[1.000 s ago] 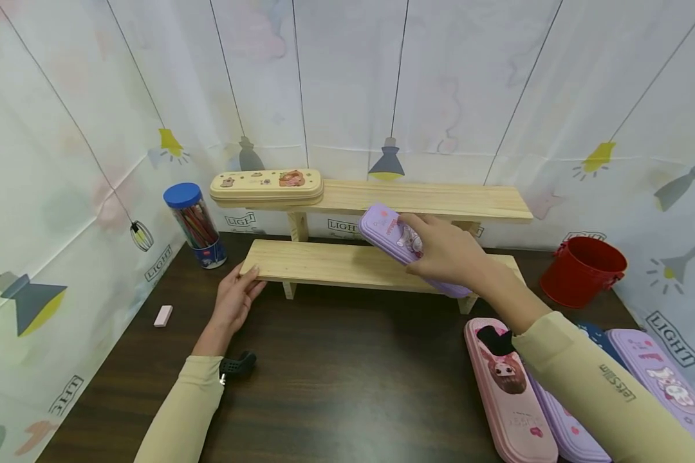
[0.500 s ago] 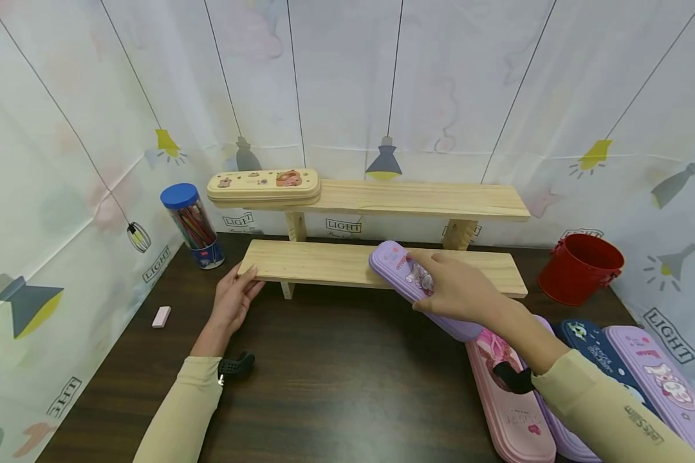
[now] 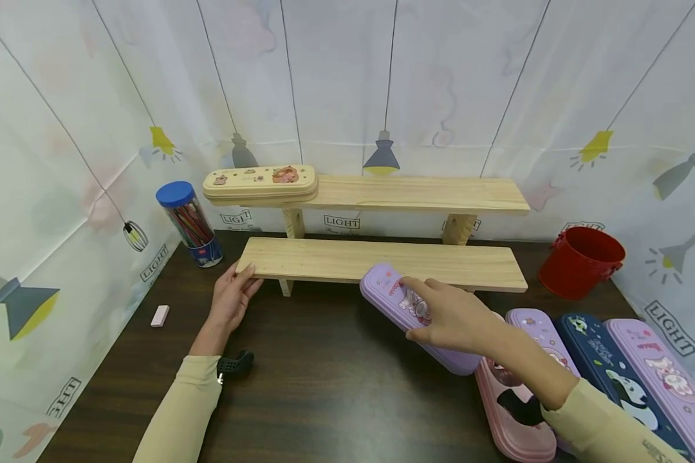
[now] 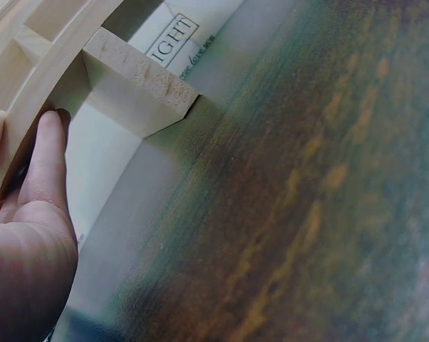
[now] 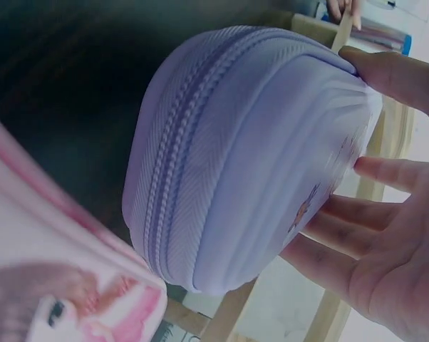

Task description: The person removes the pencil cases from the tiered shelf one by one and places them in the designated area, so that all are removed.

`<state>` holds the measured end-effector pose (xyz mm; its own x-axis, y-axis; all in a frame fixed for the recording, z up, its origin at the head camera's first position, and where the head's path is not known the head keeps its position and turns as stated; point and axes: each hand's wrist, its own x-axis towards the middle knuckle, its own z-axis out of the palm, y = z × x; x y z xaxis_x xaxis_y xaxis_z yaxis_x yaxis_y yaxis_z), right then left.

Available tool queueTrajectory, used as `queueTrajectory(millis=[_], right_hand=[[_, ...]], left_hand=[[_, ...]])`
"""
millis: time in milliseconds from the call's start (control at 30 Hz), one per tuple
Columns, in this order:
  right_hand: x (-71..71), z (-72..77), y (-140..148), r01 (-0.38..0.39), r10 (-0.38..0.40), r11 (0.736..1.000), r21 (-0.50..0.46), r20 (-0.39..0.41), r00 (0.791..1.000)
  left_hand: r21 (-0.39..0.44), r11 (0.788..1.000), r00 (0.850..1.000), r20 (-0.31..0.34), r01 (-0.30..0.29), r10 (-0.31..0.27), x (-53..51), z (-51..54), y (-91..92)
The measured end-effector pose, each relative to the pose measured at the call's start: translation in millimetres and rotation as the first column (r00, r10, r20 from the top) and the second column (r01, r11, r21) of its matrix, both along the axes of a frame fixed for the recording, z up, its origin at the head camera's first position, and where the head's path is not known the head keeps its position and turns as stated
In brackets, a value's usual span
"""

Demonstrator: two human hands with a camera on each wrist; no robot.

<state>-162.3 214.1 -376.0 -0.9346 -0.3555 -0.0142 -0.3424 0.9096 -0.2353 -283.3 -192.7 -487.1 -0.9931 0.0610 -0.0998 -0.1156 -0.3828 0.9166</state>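
Note:
My right hand (image 3: 454, 318) holds a purple zip pencil case (image 3: 382, 292) from above, thumb on one side and fingers across its printed lid. The case is tilted, in front of the lower board of a two-tier wooden shelf (image 3: 336, 257). In the right wrist view, the zip runs round the end of the pencil case (image 5: 229, 157). My left hand (image 3: 230, 302) grips the left corner of the lower board, thumb on top and fingers below; the left wrist view shows a finger (image 4: 47, 160) under the edge. A cream pencil case (image 3: 255, 183) lies on the upper board's left end.
At right, a pink pencil case (image 3: 518, 434), partly hidden by my right arm, lies beside a lilac one (image 3: 535, 328), a navy one (image 3: 599, 360) and another lilac one (image 3: 648, 360). A red bucket (image 3: 579, 263), a blue-lidded pencil jar (image 3: 188, 222) and an eraser-like block (image 3: 159, 316) stand around.
My right hand has brought the purple pencil case down and toward me, off from over the lower board to in front of it. My left hand keeps its grip on the board.

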Motion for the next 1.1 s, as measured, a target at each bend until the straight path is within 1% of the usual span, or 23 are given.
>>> queueTrajectory(millis=[133, 233, 333, 567, 700, 833, 967, 1100], right_hand=[[11.4, -3.9, -5, -0.016, 0.016, 1.000, -0.015, -0.001, 1.000], [21.5, -6.4, -12, -0.039, 0.039, 0.999, -0.015, 0.027, 0.999], [28.3, -10.5, -17, -0.049, 0.049, 0.999, -0.005, 0.058, 0.997], [30.6, -26.2, -15, 0.003, -0.005, 1.000, 0.018, 0.100, 0.995], [33.0, -32.2, -12, 0.030, -0.033, 0.999, 0.026, 0.120, 0.992], [36.6, -33.1, -10, 0.051, -0.054, 0.998, 0.026, 0.129, 0.990], [41.7, -32.6, -7, 0.090, -0.093, 0.996, 0.029, 0.159, 0.983], [48.1, -32.7, -4, 0.123, -0.128, 0.991, 0.042, 0.155, 0.980]], left_hand=[[0.003, 1.000, 1.000, 0.004, -0.004, 0.004, 0.4, 0.4, -0.1], [0.007, 1.000, 1.000, 0.006, -0.004, 0.004, 0.3, 0.7, -0.5], [0.011, 1.000, 1.000, 0.007, -0.004, 0.003, 0.2, 1.8, -0.6], [0.011, 1.000, 1.000, 0.017, -0.004, 0.004, 0.9, 3.0, 0.1], [0.004, 1.000, 1.000, 0.010, 0.001, -0.001, 1.5, 3.4, 0.1], [0.006, 1.000, 1.000, 0.005, -0.002, 0.002, 1.8, 3.2, -0.4], [0.005, 1.000, 1.000, 0.009, -0.006, 0.006, 1.7, 2.1, -0.9], [-0.007, 1.000, 1.000, 0.005, -0.005, 0.005, 1.0, 1.1, -1.2]])
